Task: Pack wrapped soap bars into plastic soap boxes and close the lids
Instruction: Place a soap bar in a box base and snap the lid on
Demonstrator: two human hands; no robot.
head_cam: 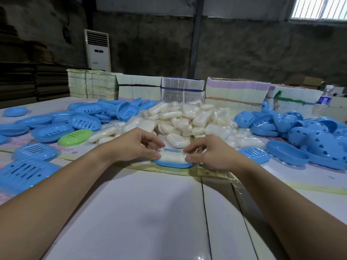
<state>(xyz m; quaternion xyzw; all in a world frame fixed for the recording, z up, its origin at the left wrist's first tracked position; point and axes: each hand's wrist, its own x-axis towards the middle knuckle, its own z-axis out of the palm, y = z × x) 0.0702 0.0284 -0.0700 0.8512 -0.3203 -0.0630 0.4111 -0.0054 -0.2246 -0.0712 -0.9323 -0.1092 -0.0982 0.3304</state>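
Head view: the left hand [135, 145] and right hand [208, 152] pinch the ends of a wrapped soap [172, 156] in a blue box [173, 164] mid-table [150, 203].

A packing workshop, by the look of it. Bare concrete walls [244, 45], a heap of wrapped soap bars [187, 119], loose blue soap boxes [84, 119] and bundled flat cartons [182, 89] crowd the table [150, 212].

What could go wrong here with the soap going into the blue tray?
1. Both hands, left hand and right hand, pinch the wrapped soap bar by its ends over the blue box base; loose film could catch under the lid.
2. The base sits unheld on the table, so pressing may slide it.
3. The soap pile lies close behind; a bump could topple bars into the workspace.
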